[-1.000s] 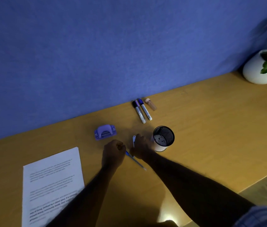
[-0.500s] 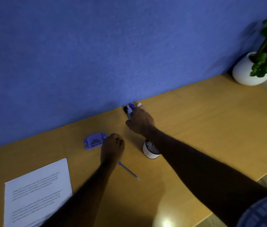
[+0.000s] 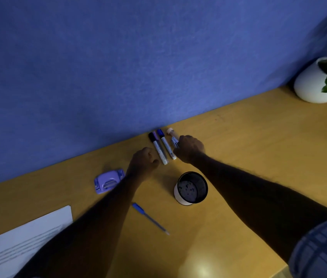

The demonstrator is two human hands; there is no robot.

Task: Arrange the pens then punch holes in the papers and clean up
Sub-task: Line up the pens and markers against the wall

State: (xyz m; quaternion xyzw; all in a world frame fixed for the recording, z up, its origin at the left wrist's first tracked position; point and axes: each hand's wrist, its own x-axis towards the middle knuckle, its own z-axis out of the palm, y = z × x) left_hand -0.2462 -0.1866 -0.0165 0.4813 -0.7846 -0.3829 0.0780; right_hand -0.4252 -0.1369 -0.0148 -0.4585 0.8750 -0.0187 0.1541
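Two white markers, one with a black cap (image 3: 157,147) and one with a blue cap (image 3: 165,145), lie side by side by the blue wall. A peach-capped marker (image 3: 171,132) lies just right of them. My right hand (image 3: 190,148) is closed beside these markers, and a small blue and white piece (image 3: 174,141) sticks out of its fingers. My left hand (image 3: 143,159) is a closed fist just left of the markers, with nothing visible in it. A blue pen (image 3: 150,218) lies loose on the desk. Printed papers (image 3: 28,235) sit at the near left.
A black mesh pen cup (image 3: 191,188) stands open between my forearms. A lilac hole punch (image 3: 108,180) sits left of my left wrist. A white pot with a green plant (image 3: 313,82) stands at the far right against the wall. The wooden desk's front edge (image 3: 279,267) runs at lower right.
Both hands moved from the loose blue pen up to the markers by the wall. The right hand brought the small blue and white piece along. The pen stays on the desk.
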